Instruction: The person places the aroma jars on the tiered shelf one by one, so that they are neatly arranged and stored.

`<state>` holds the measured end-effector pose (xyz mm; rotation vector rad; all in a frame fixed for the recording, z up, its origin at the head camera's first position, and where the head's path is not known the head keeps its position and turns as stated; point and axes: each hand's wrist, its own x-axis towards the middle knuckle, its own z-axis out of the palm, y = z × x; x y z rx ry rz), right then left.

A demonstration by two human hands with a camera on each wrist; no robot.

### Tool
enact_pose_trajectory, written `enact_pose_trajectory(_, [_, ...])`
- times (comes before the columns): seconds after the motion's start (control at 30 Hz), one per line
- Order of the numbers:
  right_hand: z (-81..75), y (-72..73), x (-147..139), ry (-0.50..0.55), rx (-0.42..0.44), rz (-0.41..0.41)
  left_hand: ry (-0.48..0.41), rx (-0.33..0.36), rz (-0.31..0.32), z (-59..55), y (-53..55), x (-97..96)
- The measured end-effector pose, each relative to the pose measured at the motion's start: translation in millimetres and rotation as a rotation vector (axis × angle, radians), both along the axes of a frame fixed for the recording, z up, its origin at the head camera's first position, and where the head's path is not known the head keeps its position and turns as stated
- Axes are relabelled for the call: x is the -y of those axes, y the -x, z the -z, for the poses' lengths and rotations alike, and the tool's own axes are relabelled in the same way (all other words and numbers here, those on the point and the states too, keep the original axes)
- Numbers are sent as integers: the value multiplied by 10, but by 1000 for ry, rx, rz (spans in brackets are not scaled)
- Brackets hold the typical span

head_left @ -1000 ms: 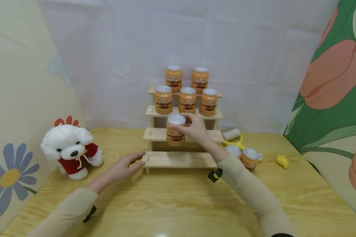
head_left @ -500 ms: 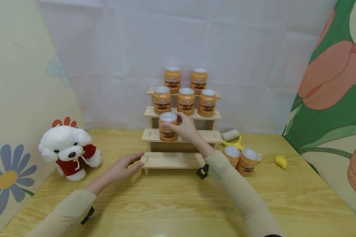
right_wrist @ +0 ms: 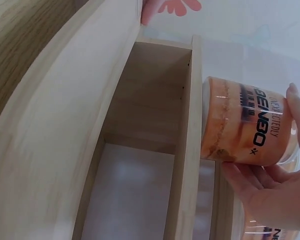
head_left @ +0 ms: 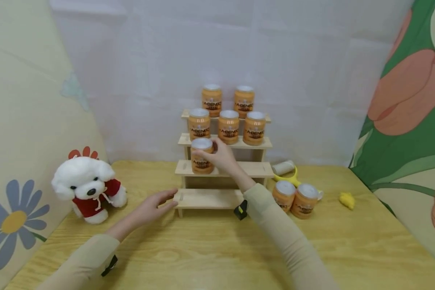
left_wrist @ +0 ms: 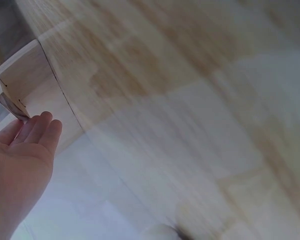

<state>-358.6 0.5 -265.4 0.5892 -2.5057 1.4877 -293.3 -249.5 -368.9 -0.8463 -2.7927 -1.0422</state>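
My right hand grips an orange jar with a silvery lid, thumb and fingers around its upper part. The jar is upright at the left part of the third tier down of a wooden tiered stand. In the right wrist view the jar's base meets the board's edge, tilted by the camera. My left hand holds the left end of the lowest board between thumb and fingers. Similar jars stand above: two jars on the top tier and three jars on the second.
Two more orange jars stand on the wooden table right of the stand. Behind them lie a yellow-handled lint roller and, farther right, a small yellow object. At left sits a white plush dog in red.
My right hand has carried the jar left and slightly back, from above the middle of the third tier down to its left part. My left hand has stayed at the lowest board's end.
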Motion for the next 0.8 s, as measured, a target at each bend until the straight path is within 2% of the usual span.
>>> enact_pose_trajectory(0.27, [24,-14,72,-45,3,57,-7,9,-13,25,-31,19])
enact_pose_trajectory(0.57, [-40,35,109,-36,-44,29,2,26,-25,-38,48,56])
enact_pose_trajectory(0.8, [-2,24,103,-41,-27,37,8,6,-3,26,56,45])
